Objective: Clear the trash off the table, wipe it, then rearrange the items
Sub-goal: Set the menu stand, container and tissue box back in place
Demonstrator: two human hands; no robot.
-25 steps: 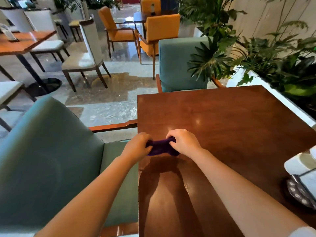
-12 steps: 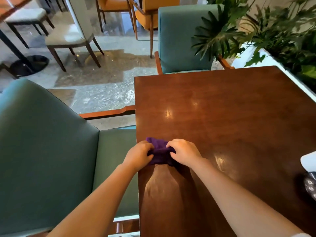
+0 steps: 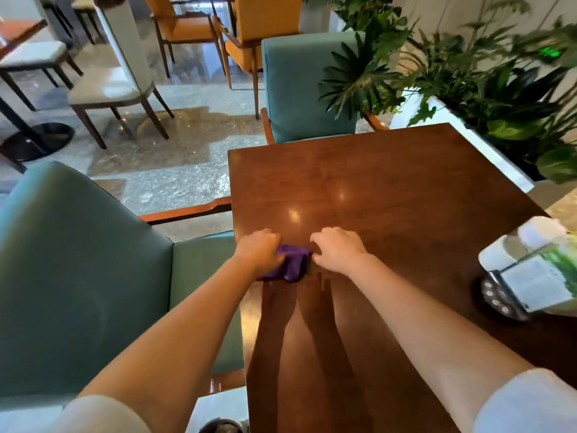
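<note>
Wiping stage: your left hand [image 3: 257,250] grips the purple cloth [image 3: 292,264] at the table [image 3: 406,189] near-left edge; right hand [image 3: 338,250] loosely curled beside it, holding nothing. No trash visible; a napkin holder [image 3: 527,273] still needs rearranging.

Brown wooden table [image 3: 390,189], glossy, light glints near centre. Purple cloth [image 3: 292,264] bunched at the table's left edge. Left hand [image 3: 259,251] closed on the cloth's left side. Right hand [image 3: 338,250] just right of it, fingers curled, fingertips at the cloth's right edge; grip there not clear. Teal chair [image 3: 78,276] left of table, another teal chair [image 3: 299,89] at the far side. Plants [image 3: 468,73] far right. White holder [image 3: 527,273], blurred, on the table's right edge.
</note>
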